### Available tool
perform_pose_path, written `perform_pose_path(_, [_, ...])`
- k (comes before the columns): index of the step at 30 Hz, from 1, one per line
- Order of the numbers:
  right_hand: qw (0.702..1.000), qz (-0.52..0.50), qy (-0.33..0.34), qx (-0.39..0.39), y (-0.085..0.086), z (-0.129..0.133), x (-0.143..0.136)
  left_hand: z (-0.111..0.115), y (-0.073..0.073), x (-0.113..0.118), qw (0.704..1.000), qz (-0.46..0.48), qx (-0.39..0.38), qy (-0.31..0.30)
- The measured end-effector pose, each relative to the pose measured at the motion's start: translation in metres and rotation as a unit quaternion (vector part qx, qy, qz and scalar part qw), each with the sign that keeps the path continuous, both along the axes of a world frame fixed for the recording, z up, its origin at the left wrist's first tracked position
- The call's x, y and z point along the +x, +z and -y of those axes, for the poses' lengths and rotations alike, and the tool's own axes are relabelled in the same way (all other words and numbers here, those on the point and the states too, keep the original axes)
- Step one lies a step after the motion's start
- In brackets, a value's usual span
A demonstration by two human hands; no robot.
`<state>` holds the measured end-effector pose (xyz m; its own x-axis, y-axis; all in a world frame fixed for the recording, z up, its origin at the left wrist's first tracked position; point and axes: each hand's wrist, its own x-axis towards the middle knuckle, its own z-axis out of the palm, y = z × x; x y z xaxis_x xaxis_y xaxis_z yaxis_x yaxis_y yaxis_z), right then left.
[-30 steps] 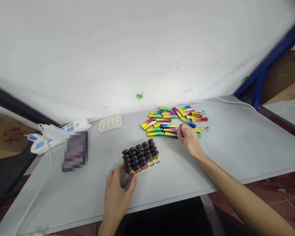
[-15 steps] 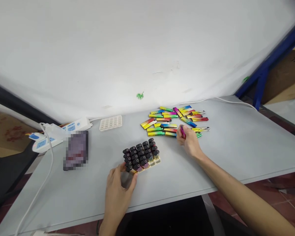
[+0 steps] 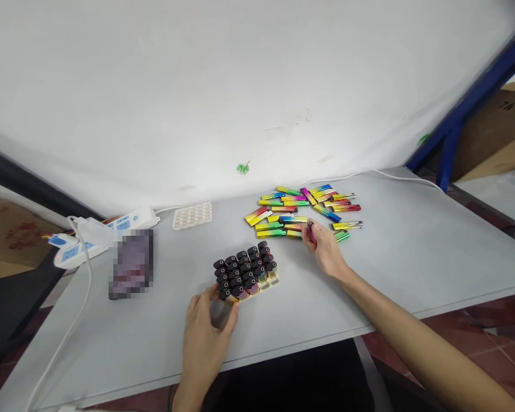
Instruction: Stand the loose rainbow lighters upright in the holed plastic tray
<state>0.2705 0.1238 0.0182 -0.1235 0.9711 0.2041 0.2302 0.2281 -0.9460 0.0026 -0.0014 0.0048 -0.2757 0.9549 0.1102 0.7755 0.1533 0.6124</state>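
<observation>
A white tray (image 3: 276,282) stands on the grey table, with several slim lighters (image 3: 244,268) upright in its oval slots, black ends up. Two slots show bare at its front right corner. My left hand (image 3: 208,320) grips the tray's left front corner, thumb at the front and fingers at the side. Closed in my right hand (image 3: 326,249) is a magenta lighter (image 3: 311,233), held upright with its black end up, to the right of the tray. Just behind that hand lies a loose pile of shiny rainbow-coloured lighters (image 3: 294,219).
A second white tray (image 3: 193,216) with bare slots lies near the wall. At left are a white power strip (image 3: 129,222) with plugs and cables, and a blurred-out dark object (image 3: 132,263). A white cable (image 3: 405,178) runs along the back right. Cardboard boxes (image 3: 489,129) stand at right.
My right hand, with the magenta lighter, has moved slightly left from the pile toward the tray. My left hand stays on the tray. The whole view has shifted a little.
</observation>
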Motion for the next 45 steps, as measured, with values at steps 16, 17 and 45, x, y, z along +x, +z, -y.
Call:
perform_pose_path(16, [0.976,0.147,0.011,0.162,0.042,0.056,-0.006,0.0,-0.001,-0.002,1.0,-0.001,0.014,-0.021])
perform_pose_path(17, [0.978,0.14,0.023,0.155,0.046,0.059,-0.009,0.0,-0.002,-0.003,1.0,0.001,0.015,-0.022])
perform_pose_path(45, [0.862,0.438,-0.175,0.185,0.054,-0.032,0.005,0.0,-0.004,-0.004,0.997,0.008,0.062,-0.054])
